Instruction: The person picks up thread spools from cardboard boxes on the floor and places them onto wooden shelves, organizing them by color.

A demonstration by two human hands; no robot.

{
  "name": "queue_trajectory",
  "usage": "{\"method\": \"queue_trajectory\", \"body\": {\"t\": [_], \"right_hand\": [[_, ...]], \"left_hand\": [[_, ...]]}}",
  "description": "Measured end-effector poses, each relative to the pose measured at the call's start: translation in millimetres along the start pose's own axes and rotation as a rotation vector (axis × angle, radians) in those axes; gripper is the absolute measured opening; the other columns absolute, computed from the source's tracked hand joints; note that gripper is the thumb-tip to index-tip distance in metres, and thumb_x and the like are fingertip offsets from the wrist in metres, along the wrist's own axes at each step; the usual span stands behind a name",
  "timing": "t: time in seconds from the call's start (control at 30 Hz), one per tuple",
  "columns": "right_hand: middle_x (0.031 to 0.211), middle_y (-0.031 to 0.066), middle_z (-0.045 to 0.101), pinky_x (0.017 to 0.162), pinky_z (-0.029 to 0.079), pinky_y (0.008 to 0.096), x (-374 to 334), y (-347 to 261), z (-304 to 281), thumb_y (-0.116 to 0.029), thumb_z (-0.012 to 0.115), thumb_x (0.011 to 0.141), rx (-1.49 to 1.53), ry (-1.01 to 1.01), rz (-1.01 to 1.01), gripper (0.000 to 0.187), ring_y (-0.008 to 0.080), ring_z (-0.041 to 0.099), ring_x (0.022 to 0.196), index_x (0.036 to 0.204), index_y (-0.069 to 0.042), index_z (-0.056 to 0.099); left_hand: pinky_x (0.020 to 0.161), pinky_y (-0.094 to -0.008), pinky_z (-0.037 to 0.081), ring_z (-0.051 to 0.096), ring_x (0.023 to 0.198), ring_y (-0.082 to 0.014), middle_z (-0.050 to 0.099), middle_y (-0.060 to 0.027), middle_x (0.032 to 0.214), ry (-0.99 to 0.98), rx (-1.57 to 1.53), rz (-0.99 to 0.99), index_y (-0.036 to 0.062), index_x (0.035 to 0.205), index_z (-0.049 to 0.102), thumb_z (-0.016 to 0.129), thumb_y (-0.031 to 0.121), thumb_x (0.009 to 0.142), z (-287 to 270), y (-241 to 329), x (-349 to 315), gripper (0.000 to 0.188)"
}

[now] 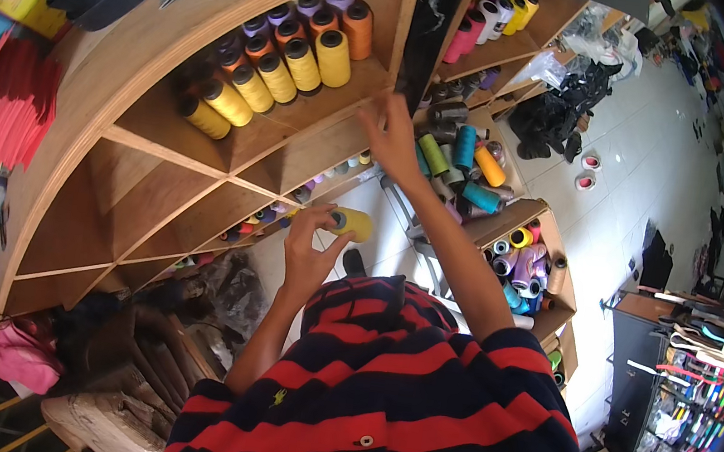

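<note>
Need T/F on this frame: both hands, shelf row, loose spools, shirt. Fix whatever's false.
1. The left hand holds a yellow spool. True.
2. The right hand grips a second spool. False: its fingers are open and no spool shows in it.
3. The front row on the wooden shelf is orange. False: it is yellow, with orange spools behind.
4. A teal spool lies to the right of the right hand. True.
5. The striped shirt is green and white. False: it is dark blue and red.
</note>
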State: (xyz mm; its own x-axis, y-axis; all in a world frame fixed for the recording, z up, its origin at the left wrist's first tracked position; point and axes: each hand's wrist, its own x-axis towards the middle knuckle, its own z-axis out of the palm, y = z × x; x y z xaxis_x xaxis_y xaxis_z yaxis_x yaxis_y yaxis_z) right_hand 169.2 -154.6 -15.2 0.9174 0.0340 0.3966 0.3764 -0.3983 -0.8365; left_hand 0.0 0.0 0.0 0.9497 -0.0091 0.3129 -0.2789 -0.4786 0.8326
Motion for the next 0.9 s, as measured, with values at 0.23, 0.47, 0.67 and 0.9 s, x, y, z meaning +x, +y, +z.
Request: {"method": "queue_trajectory", "body": {"t": [0.23,0.47,0.67,0.9], "right_hand": [[0.100,0.0108,0.062,0.076,0.048,0.0301,-136.5,-3.2,-90.2,-0.028,0.069,0.085,0.319,-0.651,0.405,0.048,0.0155,0.059,0.089,0.124,-0.004,0.053],[0.111,0.0103,0.057,0.078,0.050,0.0324,-223.8,30.2,-160.5,-0.020,0.070,0.084,0.677,-0.080,0.660,0.054,0.0212,0.062,0.093,0.129,-0.006,0.043],[0.125,0.0122,0.053,0.085,0.048,0.0412,-282.4,47.7,-218.6,-0.024,0.054,0.095,1.151,0.433,0.737,0.043,0.0275,0.057,0.109,0.132,-0.010,0.036],[0.123,0.0102,0.053,0.090,0.047,0.0436,-369.9,97.0,-282.2,-0.042,0.051,0.095,1.352,0.677,0.834,0.046,0.0255,0.057,0.111,0.130,-0.013,0.039]], "left_hand": [[0.076,-0.0291,0.054,0.061,0.093,-0.0161,0.058,-0.0098,0.105,-0.060,-0.393,-0.227,0.0023,0.100,0.048,0.076,0.000,0.076,47.0,17.3,16.7,0.037],[0.073,-0.0268,0.053,0.062,0.087,-0.0139,0.058,-0.0064,0.098,-0.390,-0.425,-0.287,0.0026,0.099,0.052,0.073,0.006,0.081,117.8,34.5,11.9,0.027],[0.072,-0.0265,0.052,0.063,0.083,-0.0130,0.064,-0.0074,0.098,-0.644,-0.361,-0.192,-0.0004,0.096,0.060,0.069,0.007,0.084,190.7,76.6,-15.0,0.017],[0.073,-0.0270,0.051,0.064,0.085,-0.0150,0.067,-0.0078,0.101,-1.057,-0.263,-0.077,0.0007,0.097,0.064,0.066,0.007,0.085,264.1,121.3,-68.2,0.014]]}}
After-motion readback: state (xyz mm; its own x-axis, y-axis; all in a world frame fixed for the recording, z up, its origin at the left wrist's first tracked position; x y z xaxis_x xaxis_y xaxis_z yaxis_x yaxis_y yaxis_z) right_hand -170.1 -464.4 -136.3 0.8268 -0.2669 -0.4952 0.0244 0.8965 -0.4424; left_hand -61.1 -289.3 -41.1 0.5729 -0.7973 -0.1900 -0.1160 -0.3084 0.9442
